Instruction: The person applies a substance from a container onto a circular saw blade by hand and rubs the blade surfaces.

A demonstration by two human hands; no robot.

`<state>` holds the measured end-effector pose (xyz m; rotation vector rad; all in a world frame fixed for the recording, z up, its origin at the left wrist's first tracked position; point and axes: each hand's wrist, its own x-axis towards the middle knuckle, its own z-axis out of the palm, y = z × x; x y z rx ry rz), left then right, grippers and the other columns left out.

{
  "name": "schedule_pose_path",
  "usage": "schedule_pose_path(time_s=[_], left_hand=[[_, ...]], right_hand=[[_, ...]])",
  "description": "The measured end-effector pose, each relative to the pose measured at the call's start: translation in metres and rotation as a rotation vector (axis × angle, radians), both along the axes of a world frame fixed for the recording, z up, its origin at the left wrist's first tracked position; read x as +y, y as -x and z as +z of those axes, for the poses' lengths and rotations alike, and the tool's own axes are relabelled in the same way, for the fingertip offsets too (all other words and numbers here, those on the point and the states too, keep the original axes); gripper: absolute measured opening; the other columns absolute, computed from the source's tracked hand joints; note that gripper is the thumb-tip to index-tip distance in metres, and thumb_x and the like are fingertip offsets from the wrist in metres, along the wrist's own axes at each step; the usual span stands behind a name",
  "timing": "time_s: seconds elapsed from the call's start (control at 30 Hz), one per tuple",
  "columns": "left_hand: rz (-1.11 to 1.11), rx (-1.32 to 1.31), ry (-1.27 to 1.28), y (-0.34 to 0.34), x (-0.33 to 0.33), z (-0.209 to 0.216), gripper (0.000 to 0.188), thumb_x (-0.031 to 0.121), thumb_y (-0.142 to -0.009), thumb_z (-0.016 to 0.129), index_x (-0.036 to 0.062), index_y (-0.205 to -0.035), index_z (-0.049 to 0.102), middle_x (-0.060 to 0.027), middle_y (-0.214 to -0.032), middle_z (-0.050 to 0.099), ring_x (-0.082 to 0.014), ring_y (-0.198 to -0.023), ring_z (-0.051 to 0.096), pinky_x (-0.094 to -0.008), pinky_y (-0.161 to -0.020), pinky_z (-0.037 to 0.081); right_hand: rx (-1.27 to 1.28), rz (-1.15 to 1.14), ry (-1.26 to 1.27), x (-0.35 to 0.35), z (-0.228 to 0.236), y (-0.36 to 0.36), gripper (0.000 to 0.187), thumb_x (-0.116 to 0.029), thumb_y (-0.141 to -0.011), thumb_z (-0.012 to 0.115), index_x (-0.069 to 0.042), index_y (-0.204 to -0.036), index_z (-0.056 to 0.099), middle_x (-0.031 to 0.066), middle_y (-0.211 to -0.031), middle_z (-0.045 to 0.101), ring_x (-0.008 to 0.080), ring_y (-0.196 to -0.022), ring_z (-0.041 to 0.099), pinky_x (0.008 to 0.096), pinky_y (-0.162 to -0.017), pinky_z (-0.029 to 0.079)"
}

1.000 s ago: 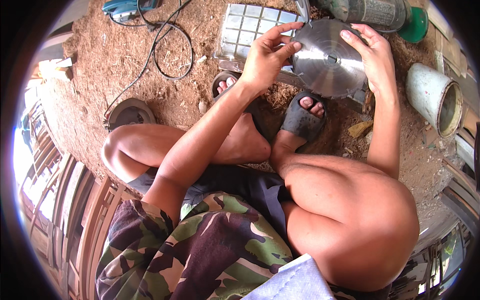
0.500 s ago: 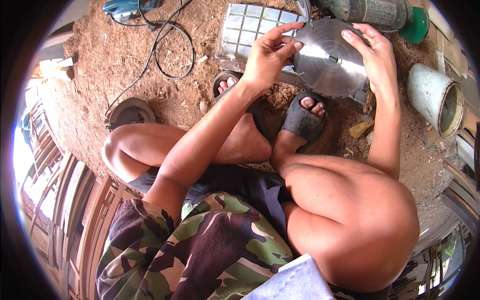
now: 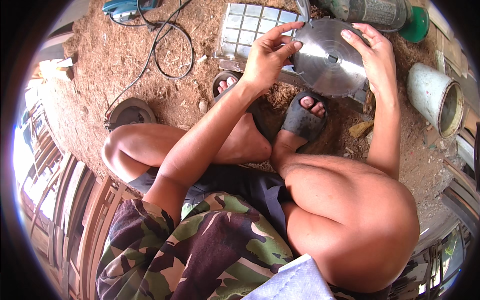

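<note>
Beyond right sandal (image 3: 301,124), saw blade (image 3: 324,74) is facing up; left hand (image 3: 265,57) half-closed, pinching left edge; right hand (image 3: 378,56) half-closed, clasping right edge. Risk: slack grip letting blade slip, nicking skin.

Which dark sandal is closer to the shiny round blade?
The right foot's sandal: in the picture it sits just below the saw blade; the left sandal is farther left.

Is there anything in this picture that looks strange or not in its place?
The white bucket at right seems tipped over, its mouth facing sideways. The left hand and right hand hold the saw blade at its toothed edge, ungloved, which looks risky.
</note>
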<state>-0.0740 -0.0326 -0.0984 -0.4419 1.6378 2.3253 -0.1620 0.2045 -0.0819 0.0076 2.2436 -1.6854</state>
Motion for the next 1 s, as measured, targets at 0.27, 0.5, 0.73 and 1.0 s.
schedule_pose_path(time_s=[0.27, 0.5, 0.73, 1.0], left_hand=[[0.001, -0.006, 0.000, 0.001, 0.000, 0.000, 0.047, 0.006, -0.097, 0.072, 0.0141, -0.142, 0.063, 0.0035, -0.094, 0.071, -0.0049, -0.086, 0.066, -0.0219, -0.072, 0.055], [0.001, 0.034, 0.053, -0.005, -0.001, -0.004, 0.042, 0.005, -0.097, 0.071, 0.0137, -0.138, 0.064, 0.0053, -0.088, 0.066, -0.0034, -0.081, 0.061, -0.0214, -0.071, 0.051], [0.015, 0.011, -0.053, -0.006, -0.002, -0.002, 0.042, 0.008, -0.097, 0.073, 0.0124, -0.137, 0.059, 0.0025, -0.093, 0.069, -0.0071, -0.088, 0.066, -0.0242, -0.076, 0.055], [0.031, 0.026, -0.046, -0.005, 0.000, 0.000, 0.041, 0.008, -0.097, 0.073, 0.0118, -0.136, 0.060, 0.0022, -0.096, 0.067, -0.0080, -0.090, 0.067, -0.0262, -0.078, 0.060]], right_hand=[[0.003, -0.001, -0.012, 0.001, -0.004, 0.001, 0.047, -0.025, -0.090, 0.083, 0.004, -0.124, 0.067, 0.0093, -0.113, 0.073, 0.0119, -0.103, 0.063, 0.0271, -0.096, 0.046], [-0.045, 0.103, -0.025, 0.002, 0.010, -0.004, 0.036, -0.025, -0.092, 0.080, 0.001, -0.115, 0.069, 0.0054, -0.105, 0.073, 0.0084, -0.097, 0.062, 0.0255, -0.090, 0.048], [-0.033, 0.125, 0.033, -0.002, 0.015, -0.008, 0.022, -0.021, -0.097, 0.075, -0.002, -0.107, 0.071, -0.0022, -0.097, 0.071, 0.0041, -0.090, 0.059, 0.0230, -0.084, 0.047], [-0.028, 0.073, 0.054, 0.002, 0.010, -0.003, 0.021, -0.020, -0.099, 0.074, -0.002, -0.108, 0.071, -0.0011, -0.102, 0.070, 0.0058, -0.095, 0.060, 0.0232, -0.091, 0.045]])
